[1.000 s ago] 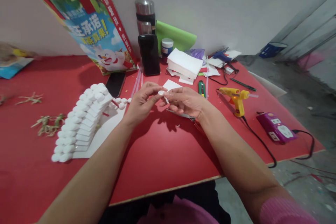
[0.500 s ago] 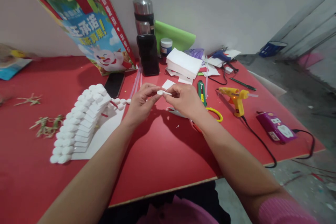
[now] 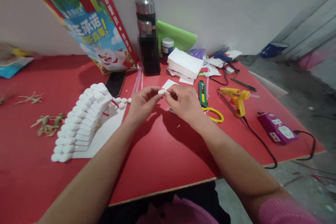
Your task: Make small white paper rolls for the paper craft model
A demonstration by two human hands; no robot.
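Between my fingertips, above the middle of the red table, is a small white rounded piece (image 3: 161, 91) with a thin strip at its right end; its material is hard to tell. My left hand (image 3: 144, 104) pinches it from the left. The fingers of my right hand (image 3: 183, 103) are closed on its right end. Scissors with yellow handles (image 3: 214, 114) lie partly hidden under my right hand. To the left stands a curved white model (image 3: 86, 120) of stacked rounded pieces and flat steps on a white board (image 3: 109, 129).
A yellow glue gun (image 3: 236, 98) and a purple power strip (image 3: 278, 127) with cords lie at right. A green utility knife (image 3: 202, 93) lies near a white paper stack (image 3: 185, 63). Behind stand a metal flask (image 3: 145, 7), a phone (image 3: 151, 59) and a printed bag (image 3: 102, 38).
Both hands stay over the same spot, still pinching the white piece. My right fingers have shifted slightly and the piece has turned a little. The whole view has moved slightly.
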